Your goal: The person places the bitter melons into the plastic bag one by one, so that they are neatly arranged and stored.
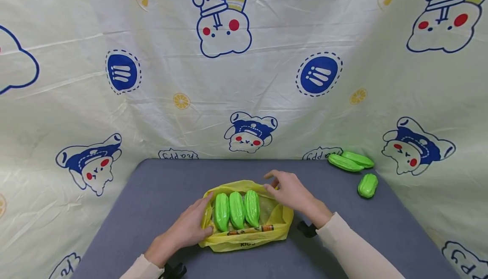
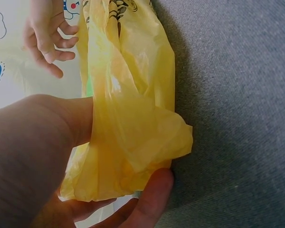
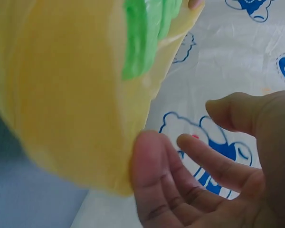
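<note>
A yellow plastic bag (image 1: 249,245) lies on the table with its mouth spread wide. Inside it, three bright green, ridged, elongated gourds (image 1: 237,210) rest side by side in the left half. My left hand (image 1: 188,226) grips the bag's left side, its thumb hidden behind the plastic in the left wrist view and its other fingers outside. At the bag's far right rim is my right hand (image 1: 287,190), with loosely bent fingers. In the right wrist view its fingertips (image 3: 147,152) touch the bag's edge, while the thumb stands away from it.
Two more green gourds (image 1: 345,162) lie together at the table's far right corner. A shorter-looking green gourd (image 1: 367,186) sits nearer, close to the right edge. The grey table (image 1: 152,198) backs onto a hanging white printed sheet (image 1: 244,88).
</note>
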A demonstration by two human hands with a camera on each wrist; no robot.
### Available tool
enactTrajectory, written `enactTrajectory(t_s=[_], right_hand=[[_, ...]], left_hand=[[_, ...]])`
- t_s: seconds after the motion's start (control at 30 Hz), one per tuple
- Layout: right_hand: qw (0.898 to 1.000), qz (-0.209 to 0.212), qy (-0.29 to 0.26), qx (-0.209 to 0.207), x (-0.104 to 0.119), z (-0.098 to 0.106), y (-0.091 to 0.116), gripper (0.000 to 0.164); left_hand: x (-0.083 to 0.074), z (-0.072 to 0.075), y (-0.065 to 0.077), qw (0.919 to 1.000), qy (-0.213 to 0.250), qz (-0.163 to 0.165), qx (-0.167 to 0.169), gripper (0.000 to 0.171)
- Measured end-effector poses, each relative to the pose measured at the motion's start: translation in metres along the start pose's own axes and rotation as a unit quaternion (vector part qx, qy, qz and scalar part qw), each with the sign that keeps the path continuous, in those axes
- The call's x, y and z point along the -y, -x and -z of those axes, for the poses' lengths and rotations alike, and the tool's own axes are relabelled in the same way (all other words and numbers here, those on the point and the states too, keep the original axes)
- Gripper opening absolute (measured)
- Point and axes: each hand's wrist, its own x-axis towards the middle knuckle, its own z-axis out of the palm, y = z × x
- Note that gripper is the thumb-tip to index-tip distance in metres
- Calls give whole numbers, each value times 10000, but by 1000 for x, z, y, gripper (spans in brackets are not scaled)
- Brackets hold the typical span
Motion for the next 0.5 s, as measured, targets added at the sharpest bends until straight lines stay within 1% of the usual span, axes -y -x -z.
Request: enactTrajectory(t_s=[0.23, 0.33, 0.5], right_hand=[[9987, 134, 166, -472, -26, 13, -4, 27], [9977, 112, 213, -639, -39, 19, -5, 26], [9963, 30, 195, -834, -60, 30, -7, 26]], left_hand=[[2, 2, 0, 10000, 88, 20, 30, 103], [3, 2, 0, 9999, 120, 22, 62, 103], [4, 3, -1, 9998, 188, -95, 62, 103]])
